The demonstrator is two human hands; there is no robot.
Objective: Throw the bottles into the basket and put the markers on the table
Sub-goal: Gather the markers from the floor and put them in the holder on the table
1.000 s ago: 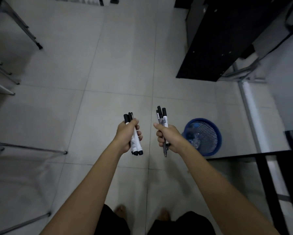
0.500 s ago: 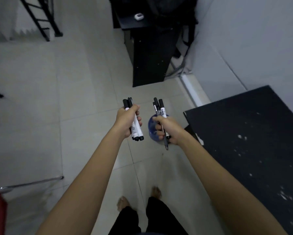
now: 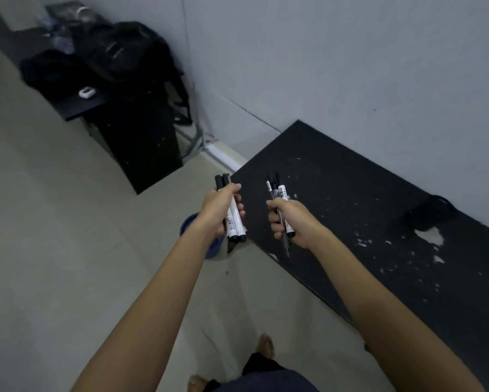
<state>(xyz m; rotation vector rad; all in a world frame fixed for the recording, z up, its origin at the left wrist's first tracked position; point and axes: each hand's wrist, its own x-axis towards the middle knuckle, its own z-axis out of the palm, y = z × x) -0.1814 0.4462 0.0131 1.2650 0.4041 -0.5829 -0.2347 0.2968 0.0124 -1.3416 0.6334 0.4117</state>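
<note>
The left hand [image 3: 219, 210] has its grip wrapped tight around a bundle of markers [image 3: 233, 215], held over the floor just off the corner of the black counter [image 3: 379, 222], while the right hand [image 3: 290, 222] is clenched on a second bunch of markers [image 3: 280, 193] above the counter's near edge. The blue basket [image 3: 191, 222] sits on the floor below, mostly hidden behind the left wrist. Beyond stands a black cabinet [image 3: 141, 142] piled with dark bags [image 3: 118, 55].
</note>
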